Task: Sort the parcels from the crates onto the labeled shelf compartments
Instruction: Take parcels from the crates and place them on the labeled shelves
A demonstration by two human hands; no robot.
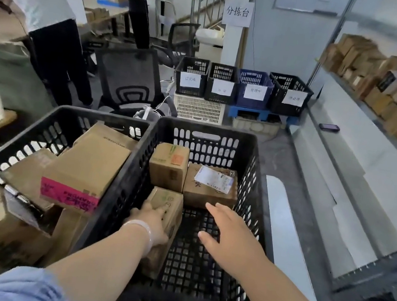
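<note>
In the head view, the left grip (153, 221) is wrapping its fingers round a small parcel (171, 204) that is standing against the left wall of the right crate (205, 128). That wall is probably leaving only the parcel's top and near side free to take. The right grip (226, 234) is hovering with fingers spread, holding nothing, just beside the parcel over the bare crate floor, seemingly getting ready to steady its other side. An upright box (168, 166) and a labelled box (209, 190) are sitting together at the crate's far end. The left crate (41, 124) is holding a loose heap of larger boxes. The shelf (362, 149) on the right is carrying rows of parcels, well apart from both crates.
</note>
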